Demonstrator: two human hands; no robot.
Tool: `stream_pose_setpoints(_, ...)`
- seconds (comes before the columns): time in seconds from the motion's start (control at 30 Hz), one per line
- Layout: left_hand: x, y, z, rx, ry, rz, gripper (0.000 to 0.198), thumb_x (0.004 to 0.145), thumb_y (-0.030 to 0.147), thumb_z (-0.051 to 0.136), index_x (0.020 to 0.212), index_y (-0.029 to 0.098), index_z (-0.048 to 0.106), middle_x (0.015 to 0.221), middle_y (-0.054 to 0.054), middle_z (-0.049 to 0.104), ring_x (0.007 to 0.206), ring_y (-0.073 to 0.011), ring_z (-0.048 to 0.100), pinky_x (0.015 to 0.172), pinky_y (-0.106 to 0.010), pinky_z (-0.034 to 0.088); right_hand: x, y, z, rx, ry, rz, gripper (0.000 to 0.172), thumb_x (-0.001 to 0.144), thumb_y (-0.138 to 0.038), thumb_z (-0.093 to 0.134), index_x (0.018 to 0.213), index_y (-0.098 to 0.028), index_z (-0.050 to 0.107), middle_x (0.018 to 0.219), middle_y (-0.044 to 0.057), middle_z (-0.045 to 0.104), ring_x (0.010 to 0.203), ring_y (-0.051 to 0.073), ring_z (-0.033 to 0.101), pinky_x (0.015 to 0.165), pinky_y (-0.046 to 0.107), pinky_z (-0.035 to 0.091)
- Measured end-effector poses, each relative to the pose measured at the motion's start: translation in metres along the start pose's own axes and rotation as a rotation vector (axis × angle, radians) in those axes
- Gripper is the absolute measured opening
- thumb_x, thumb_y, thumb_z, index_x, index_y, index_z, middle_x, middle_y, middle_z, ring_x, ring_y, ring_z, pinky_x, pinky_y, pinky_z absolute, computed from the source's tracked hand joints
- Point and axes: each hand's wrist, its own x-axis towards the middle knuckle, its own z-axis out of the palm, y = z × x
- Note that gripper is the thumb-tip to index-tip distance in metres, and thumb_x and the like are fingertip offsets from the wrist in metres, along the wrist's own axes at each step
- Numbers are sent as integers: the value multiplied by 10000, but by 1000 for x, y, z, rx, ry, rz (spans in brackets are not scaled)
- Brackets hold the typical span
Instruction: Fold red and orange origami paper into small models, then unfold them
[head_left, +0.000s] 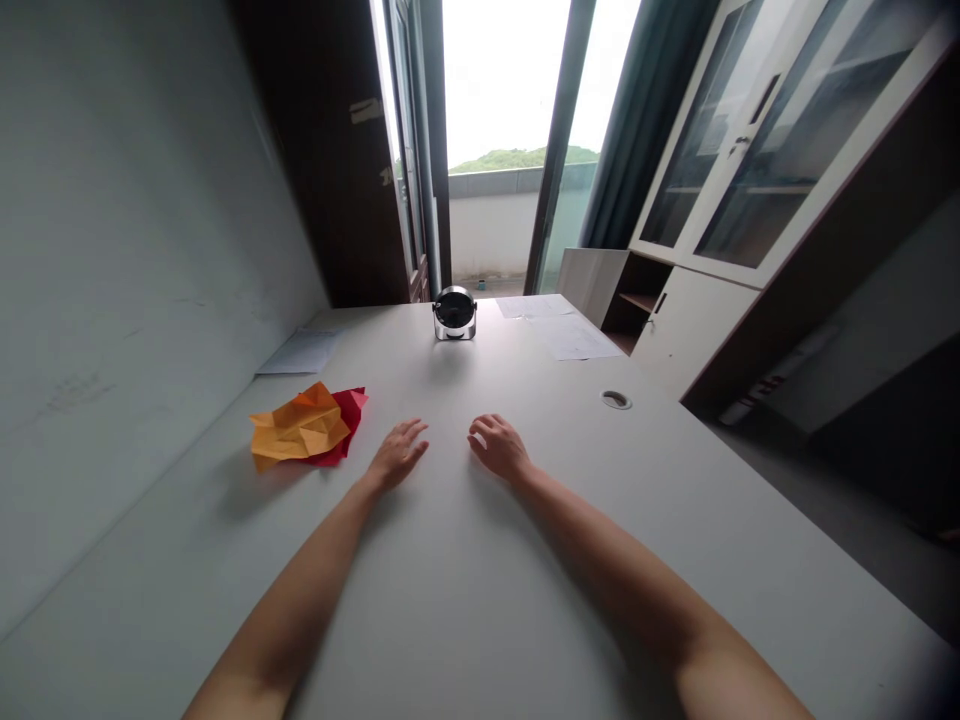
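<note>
Pale desk [465,600] bears left hand [397,455] and right hand [499,447], open, empty, near orange paper [298,428].

The crumpled sheet of orange paper [298,428] is plain, with no print. The folded sheet of red paper [354,403] under it is plain too. The long flat table [480,600] is pale grey all over. The small round metal gadget [454,313] is black and shiny silver. The flat paper sheets [574,337] are white. The tall curtain [630,130] is dark blue-green.
</note>
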Motion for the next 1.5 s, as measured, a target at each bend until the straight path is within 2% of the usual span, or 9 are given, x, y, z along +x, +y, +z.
stream_pose_setpoints(0.13,-10,-6,-3,-51,-23,32,541,927,522,518,1404,268,535,1505,-101,459,1409,-287,373,1190,-469,254,-4,19,-9,-36,-8,43,410,898,-431,613,1277,-275,628,1453,110,505,1352,327,404,1112,523,320)
stream_pose_setpoints(0.23,-12,-11,-7,-67,-28,27,574,897,542,565,1399,265,546,1508,-107,457,1410,-301,375,1193,-470,250,-5,20,-7,-70,-75,24,569,914,-499,588,1431,-273,516,1555,110,389,1441,335,314,1163,535,260)
stream_pose_setpoints(0.37,-10,-11,-4,35,-76,23,628,915,586,507,1448,255,490,1551,-107,402,1447,-298,324,1208,-481,218,-5,14,-2,-181,-172,-38,654,948,-574,500,1520,-272,399,1617,92,271,1497,314,220,1201,519,208)
stream_pose_setpoints(0.5,-11,-9,1,254,-149,4,696,932,660,393,1512,276,387,1620,-75,284,1502,-290,215,1225,-513,149,-7,9,-3,-285,-270,-58,700,964,-625,413,1552,-255,333,1637,85,210,1512,291,185,1213,502,202)
stream_pose_setpoints(0.6,-12,-9,4,342,-225,-8,740,928,701,333,1551,303,304,1650,-52,206,1522,-284,157,1226,-518,130,-8,5,-2,-334,-321,-61,705,973,-647,351,1554,-248,330,1634,82,219,1513,283,187,1218,491,200)
stream_pose_setpoints(0.8,-8,-9,5,411,-341,-25,809,899,749,314,1579,325,212,1667,-32,108,1535,-290,95,1228,-513,71,-6,3,-1,-333,-393,-76,704,980,-669,274,1540,-252,363,1614,78,281,1501,285,227,1218,482,202)
stream_pose_setpoints(1.0,-5,-10,2,424,-384,12,829,897,752,313,1587,310,184,1669,-42,77,1538,-291,68,1228,-502,52,-5,6,0,-343,-458,-65,763,963,-703,252,1572,-244,286,1641,78,182,1514,298,172,1231,484,138)
stream_pose_setpoints(1.2,-6,-12,2,435,-358,19,815,900,744,320,1584,316,201,1667,-32,98,1537,-285,84,1230,-495,64,-4,6,1,-334,-490,-60,789,958,-712,238,1580,-228,262,1645,86,143,1522,299,130,1234,486,107)
stream_pose_setpoints(1.5,-9,-8,2,422,-300,10,767,909,717,346,1562,319,279,1656,-26,173,1528,-280,147,1228,-488,126,-7,6,1,-340,-463,-58,754,966,-699,243,1569,-249,295,1639,82,188,1518,297,155,1228,496,129)
